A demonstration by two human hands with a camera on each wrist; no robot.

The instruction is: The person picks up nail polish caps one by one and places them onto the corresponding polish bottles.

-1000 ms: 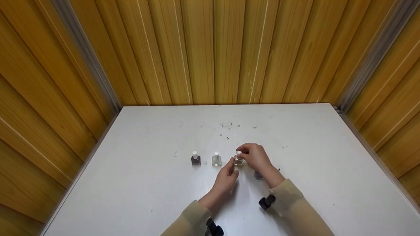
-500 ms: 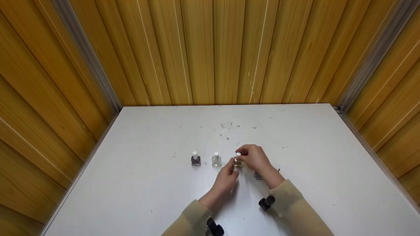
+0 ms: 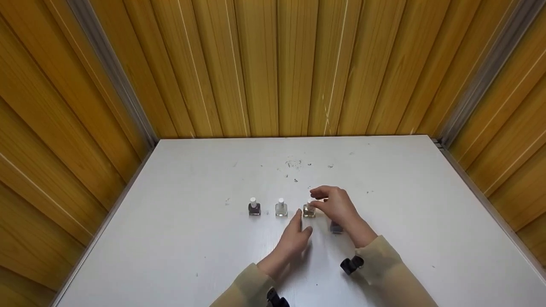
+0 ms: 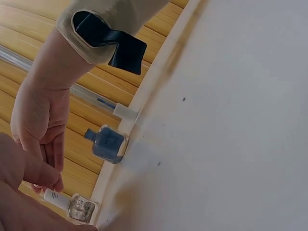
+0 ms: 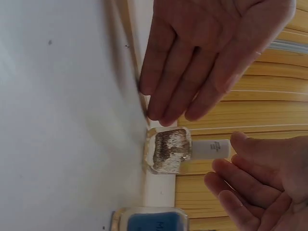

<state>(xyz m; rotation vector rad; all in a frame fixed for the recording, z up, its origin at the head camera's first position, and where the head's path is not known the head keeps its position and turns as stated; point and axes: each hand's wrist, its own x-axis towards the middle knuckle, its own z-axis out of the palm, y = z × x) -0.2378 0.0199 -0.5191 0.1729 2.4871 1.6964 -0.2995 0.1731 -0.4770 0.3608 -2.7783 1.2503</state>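
Observation:
A nail polish bottle with gold glitter and a white cap (image 3: 309,211) stands upright. It also shows in the right wrist view, glitter bottle (image 5: 168,149). My right hand (image 3: 339,207) is at its cap, thumb at the cap's end, the other fingers spread apart from the thumb. My left hand (image 3: 293,236) is just left of the bottle, fingers straight and apart from it. Behind the right wrist, partly hidden, is a blue nail polish bottle (image 4: 109,144) with an uncovered neck. Its white brush cap (image 4: 126,112) stands beside it, brush pointing up.
Left of the glitter bottle stand a clear nail polish bottle (image 3: 281,208) and a dark one (image 3: 254,207), both with white caps. The white table (image 3: 179,238) carries small stains. Wood-patterned panels (image 3: 294,68) rise behind it and at both sides.
My right hand's fingers have opened away from the glitter bottle's cap. The left hand has drawn slightly back from the bottle, which stays in place.

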